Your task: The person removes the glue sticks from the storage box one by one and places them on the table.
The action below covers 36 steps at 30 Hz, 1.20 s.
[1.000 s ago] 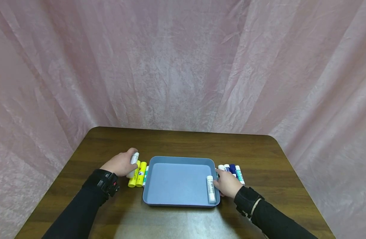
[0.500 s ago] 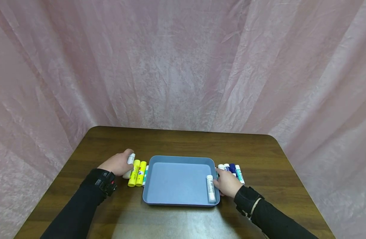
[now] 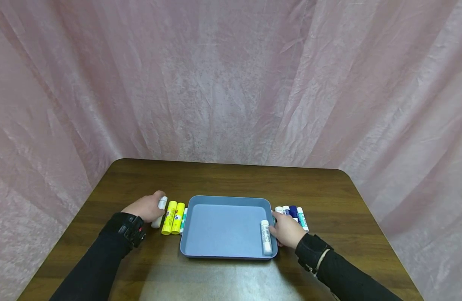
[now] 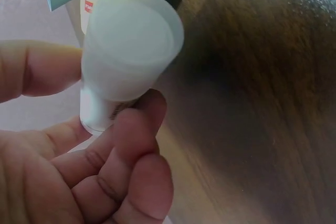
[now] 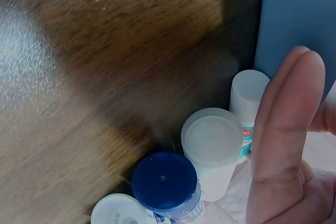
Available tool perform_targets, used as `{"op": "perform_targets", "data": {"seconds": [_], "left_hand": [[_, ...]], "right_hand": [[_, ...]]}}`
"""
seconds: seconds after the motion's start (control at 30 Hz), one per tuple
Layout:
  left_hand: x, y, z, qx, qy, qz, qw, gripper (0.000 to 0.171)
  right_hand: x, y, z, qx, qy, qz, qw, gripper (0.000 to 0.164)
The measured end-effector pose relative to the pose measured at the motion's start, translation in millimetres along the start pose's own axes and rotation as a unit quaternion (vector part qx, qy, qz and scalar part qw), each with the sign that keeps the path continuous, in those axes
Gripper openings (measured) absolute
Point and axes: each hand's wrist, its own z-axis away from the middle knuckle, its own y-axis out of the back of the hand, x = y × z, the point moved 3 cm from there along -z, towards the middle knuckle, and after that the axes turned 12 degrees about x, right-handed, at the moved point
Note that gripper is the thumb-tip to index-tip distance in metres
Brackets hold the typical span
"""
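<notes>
My left hand (image 3: 147, 207) pinches a white glue stick (image 4: 126, 40) between thumb and fingertips, left of two yellow glue sticks (image 3: 168, 218). In the left wrist view the end of the white stick faces the camera, with a yellow one behind it. My right hand (image 3: 287, 230) rests at the right rim of a blue-grey tray (image 3: 231, 199), the thumb tip beside a white glue stick (image 3: 266, 238) lying inside. Straight fingers (image 5: 289, 119) overlap the tray's side in the right wrist view.
A teal-and-white glue stick (image 3: 183, 220) lies between the yellow ones and the tray. Right of the tray, several sticks are lined up, one with a dark blue cap (image 5: 164, 182). All rest on a brown wooden table (image 3: 231, 177) before a pink curtain (image 3: 231, 83).
My left hand has moved left and lower with the white glue stick, away from over the yellow ones to beside them. My right hand and the tray stay put.
</notes>
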Motion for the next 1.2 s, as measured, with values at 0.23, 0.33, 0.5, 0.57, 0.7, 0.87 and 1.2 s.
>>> {"op": "perform_targets", "data": {"seconds": [0.23, 0.33, 0.5, 0.57, 0.7, 0.87, 1.2], "left_hand": [[-4.2, -5.5, -2.0, -0.017, 0.016, 0.001, 0.9997, 0.065], [-4.2, -6.5, -2.0, -0.022, 0.018, 0.001, 0.9996, 0.065], [-4.0, -7.1, -2.5, -0.027, 0.022, 0.004, 0.9994, 0.065], [-4.2, -7.9, -2.7, -0.029, 0.025, 0.005, 0.9992, 0.065], [-5.5, -10.6, -3.7, -0.03, 0.023, 0.004, 0.9993, 0.064], [-8.9, -15.4, -6.8, -0.032, 0.022, 0.005, 0.9992, 0.063], [-8.9, -18.1, -8.0, -0.037, 0.025, 0.002, 0.999, 0.066]], "right_hand": [[0, 0, 1, 0.0, -0.003, 0.001, 1.0, 0.058], [0, -1, 1, 0.0, -0.003, 0.002, 1.0, 0.058], [0, -1, 1, 0.002, 0.0, 0.002, 1.0, 0.058], [0, -2, 0, 0.002, 0.0, 0.002, 1.0, 0.058], [1, -2, 0, 0.003, 0.002, 0.002, 1.0, 0.058], [1, -2, 0, 0.003, 0.001, 0.003, 1.0, 0.058], [2, -3, 0, 0.005, 0.001, 0.005, 1.0, 0.058]]}}
